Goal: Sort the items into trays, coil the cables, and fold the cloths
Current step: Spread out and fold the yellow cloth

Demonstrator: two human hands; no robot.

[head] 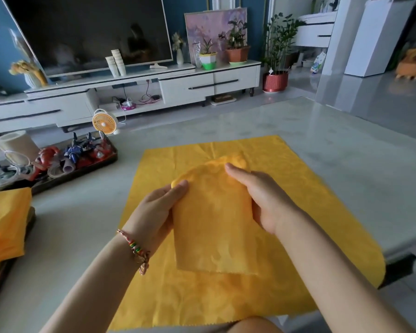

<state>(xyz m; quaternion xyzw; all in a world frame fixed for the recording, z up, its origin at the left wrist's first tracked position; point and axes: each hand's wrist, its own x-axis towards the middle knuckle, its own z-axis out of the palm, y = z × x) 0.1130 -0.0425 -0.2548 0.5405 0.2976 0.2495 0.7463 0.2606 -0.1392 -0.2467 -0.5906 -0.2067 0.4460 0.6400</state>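
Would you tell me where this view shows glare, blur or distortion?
Head view: daylight glares off the glossy table; the wide lens tilts the television; the folded yellow cloth looks soft at its top edge, between left hand and right hand.

Behind the folded cloth (214, 219) we lose the fingers of both hands: of the left hand (154, 212) and the right hand (262, 198) only a thumb each lies on our side of it. Its top edge, just beyond the right thumb, is blurred. Under the grip, the folded piece covers the middle of the spread cloth (310, 200). Well left of the grip, the picture's edge cuts a stack of yellow cloths (5, 219) and a coil of cables (0, 176). The figures (77, 152) in the dark tray (89, 167) beyond are too small for us to name.
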